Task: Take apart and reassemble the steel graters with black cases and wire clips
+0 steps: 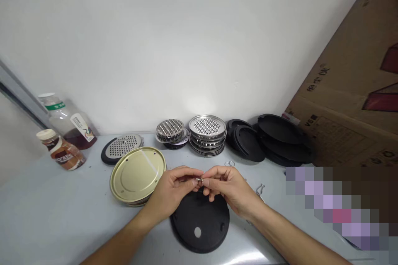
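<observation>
My left hand (177,187) and my right hand (226,184) meet above a round black plastic disc (203,223). Fingertips of both hands pinch a small metal ring (200,181), partly hidden by the thumbs. The disc lies flat on the table, with a pale round spot near its front edge and a small peg at its right. Just left of my left hand is a gold-coloured round lid (137,174), resting on another one. Bent metal wire clips (260,190) lie beyond my right wrist, some partly covered by it.
Along the wall stand stacked metal grater discs (207,126), a smaller grater stack (170,128), a black-rimmed grater (126,145) and black plastic discs (280,130). Two bottles, one brown-labelled (60,149) and one clear (74,126), stand left. A cardboard box (351,103) borders the right.
</observation>
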`<move>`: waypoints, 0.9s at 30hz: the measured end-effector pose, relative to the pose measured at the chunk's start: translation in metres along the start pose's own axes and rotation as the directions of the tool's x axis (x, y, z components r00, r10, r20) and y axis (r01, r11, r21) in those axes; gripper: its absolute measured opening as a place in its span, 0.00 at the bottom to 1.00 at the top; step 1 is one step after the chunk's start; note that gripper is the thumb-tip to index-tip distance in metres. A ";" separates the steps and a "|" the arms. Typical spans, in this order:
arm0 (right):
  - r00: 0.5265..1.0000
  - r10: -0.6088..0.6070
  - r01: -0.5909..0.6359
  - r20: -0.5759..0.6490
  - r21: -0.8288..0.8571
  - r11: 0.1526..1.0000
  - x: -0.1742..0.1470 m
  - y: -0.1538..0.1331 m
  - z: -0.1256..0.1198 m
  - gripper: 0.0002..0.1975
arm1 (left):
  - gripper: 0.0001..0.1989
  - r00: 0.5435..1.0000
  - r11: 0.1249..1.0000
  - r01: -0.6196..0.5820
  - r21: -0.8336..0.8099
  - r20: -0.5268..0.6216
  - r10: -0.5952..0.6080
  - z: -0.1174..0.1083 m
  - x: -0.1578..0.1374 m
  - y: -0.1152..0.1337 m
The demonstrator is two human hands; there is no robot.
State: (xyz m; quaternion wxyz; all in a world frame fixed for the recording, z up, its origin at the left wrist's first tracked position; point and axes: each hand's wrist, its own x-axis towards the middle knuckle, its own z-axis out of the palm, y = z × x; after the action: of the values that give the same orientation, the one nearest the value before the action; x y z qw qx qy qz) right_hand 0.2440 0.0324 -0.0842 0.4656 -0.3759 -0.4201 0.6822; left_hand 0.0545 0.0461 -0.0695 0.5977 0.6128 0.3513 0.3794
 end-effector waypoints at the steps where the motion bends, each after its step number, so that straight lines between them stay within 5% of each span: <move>1: 1.000 0.006 -0.006 0.006 0.001 1.000 0.000 0.000 0.000 0.13 | 0.08 1.000 1.000 0.007 0.007 -0.011 -0.007 0.000 0.000 0.000; 13: 0.984 0.138 -0.135 0.113 -0.035 0.990 -0.001 -0.001 -0.001 0.16 | 0.05 0.998 0.999 -0.029 0.044 -0.049 0.031 0.002 0.001 -0.002; 17: 0.998 -0.052 0.043 -0.028 -0.250 0.967 -0.005 0.002 0.004 0.15 | 0.05 0.995 0.996 0.081 -0.049 -0.055 -0.084 0.000 0.003 -0.006; 20: 0.970 -0.233 0.174 -0.068 -0.473 0.863 -0.008 0.006 0.007 0.10 | 0.06 0.990 0.986 0.112 -0.126 -0.068 -0.121 -0.001 0.005 -0.009; 24: 0.857 -0.516 0.370 -0.002 -0.694 0.618 -0.012 0.010 0.008 0.04 | 0.06 0.990 0.989 0.092 -0.118 -0.094 -0.103 -0.001 0.004 -0.011; 27: 0.795 -0.607 0.436 0.019 -0.713 0.549 -0.013 0.009 0.007 0.04 | 0.06 0.992 0.991 0.082 -0.104 -0.084 -0.090 0.000 0.003 -0.010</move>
State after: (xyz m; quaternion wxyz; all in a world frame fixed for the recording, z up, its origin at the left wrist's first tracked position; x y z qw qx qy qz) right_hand 0.2386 0.0161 -0.0886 0.5198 -0.4532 -0.6769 0.2573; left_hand 0.0563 0.0486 -0.0795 0.6273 0.5487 0.3841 0.3973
